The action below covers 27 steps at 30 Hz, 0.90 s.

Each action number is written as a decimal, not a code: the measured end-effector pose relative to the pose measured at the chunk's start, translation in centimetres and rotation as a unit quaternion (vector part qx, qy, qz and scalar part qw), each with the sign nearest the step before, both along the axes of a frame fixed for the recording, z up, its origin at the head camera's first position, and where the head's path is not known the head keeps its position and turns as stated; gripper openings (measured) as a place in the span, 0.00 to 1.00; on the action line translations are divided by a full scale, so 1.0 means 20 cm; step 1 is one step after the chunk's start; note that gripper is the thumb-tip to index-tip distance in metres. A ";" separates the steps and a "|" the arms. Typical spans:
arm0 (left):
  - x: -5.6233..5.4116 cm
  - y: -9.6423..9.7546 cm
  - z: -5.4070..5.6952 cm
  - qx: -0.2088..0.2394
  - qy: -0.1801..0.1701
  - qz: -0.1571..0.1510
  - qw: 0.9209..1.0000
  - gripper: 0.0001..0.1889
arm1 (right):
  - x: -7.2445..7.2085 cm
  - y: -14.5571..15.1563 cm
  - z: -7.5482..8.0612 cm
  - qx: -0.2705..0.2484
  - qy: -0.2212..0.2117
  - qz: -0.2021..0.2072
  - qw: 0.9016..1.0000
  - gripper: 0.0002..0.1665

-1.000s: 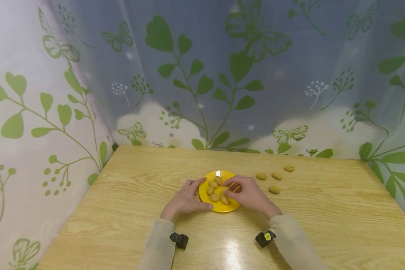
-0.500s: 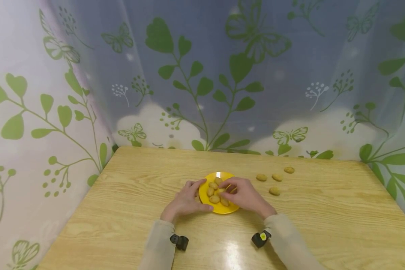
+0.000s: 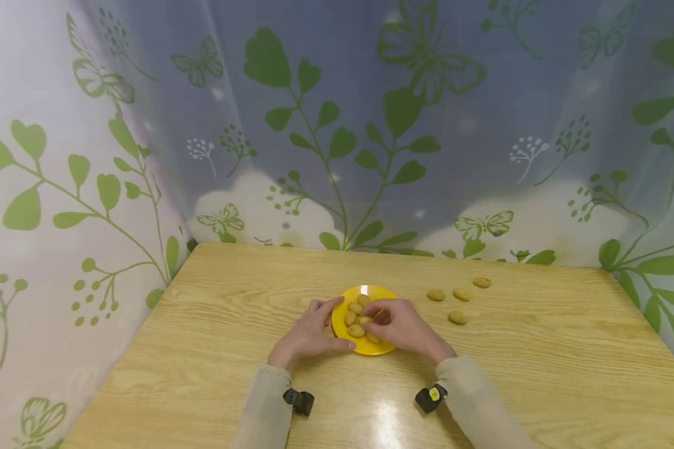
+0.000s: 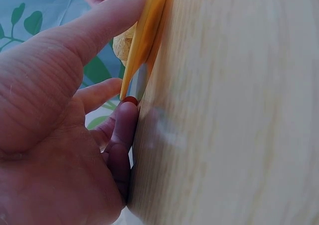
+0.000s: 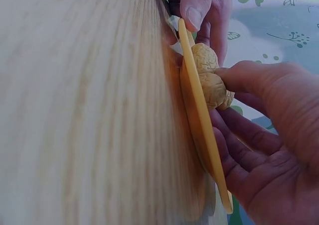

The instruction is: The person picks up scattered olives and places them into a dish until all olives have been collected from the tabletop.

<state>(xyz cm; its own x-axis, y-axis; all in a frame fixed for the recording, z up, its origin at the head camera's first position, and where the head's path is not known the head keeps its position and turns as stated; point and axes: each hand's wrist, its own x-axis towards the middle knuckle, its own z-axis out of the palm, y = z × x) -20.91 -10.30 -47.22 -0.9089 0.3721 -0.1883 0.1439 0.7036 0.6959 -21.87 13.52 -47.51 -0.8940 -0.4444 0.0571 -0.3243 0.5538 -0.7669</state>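
A yellow plate [image 3: 371, 350] sits on the wooden table and bears several wrinkled, tan walnuts [image 3: 356, 330]. My left hand [image 3: 309, 333] grips the plate's left side; in the left wrist view its thumb [image 4: 112, 18] lies over the rim while the fingers reach to the rim's edge and beneath it. Over the plate's right half, my right hand [image 3: 407, 325] pinches a walnut [image 3: 365, 320] among the others, low over the plate. The right wrist view has the right thumb [image 5: 249, 78] against the walnuts, with the other fingers partly hidden behind the plate.
Several loose walnuts [image 3: 457, 317] lie on the table [image 3: 202, 374] to the right of the plate. A patterned curtain [image 3: 314, 125] with leaves and butterflies hangs along the table's back and left sides. Each wrist wears a small black camera [image 3: 299, 401].
My right hand has moved a little left over the plate, carrying the pinched walnut in toward the middle of the others. The left hand and the plate have stayed in place.
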 end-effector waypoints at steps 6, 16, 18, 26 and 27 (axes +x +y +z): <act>0.00 0.00 0.00 -0.003 -0.001 -0.003 1.000 0.52 | 0.00 -0.01 0.01 0.008 -0.005 -0.006 1.000 0.09; 0.00 0.00 0.00 -0.008 0.001 0.003 1.000 0.52 | 0.00 -0.01 0.01 0.011 -0.012 -0.016 1.000 0.09; 0.00 0.00 0.00 -0.009 0.002 0.002 1.000 0.52 | 0.00 -0.01 0.01 0.010 -0.014 -0.019 1.000 0.09; 0.00 0.01 0.00 -0.012 0.003 0.003 1.000 0.52 | 0.02 0.01 0.02 0.012 -0.013 -0.025 1.000 0.09; 0.00 0.01 -0.01 -0.012 0.003 0.003 1.000 0.52 | 0.02 0.01 0.02 0.011 -0.011 -0.023 1.000 0.09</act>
<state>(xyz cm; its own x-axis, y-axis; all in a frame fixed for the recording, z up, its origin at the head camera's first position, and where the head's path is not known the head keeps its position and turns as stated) -20.98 -10.20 -47.32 -0.9124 0.3618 -0.1914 0.1439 0.7213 0.6775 -21.45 13.73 -47.11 -0.9147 -0.4033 0.0269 -0.2803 0.5849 -0.7611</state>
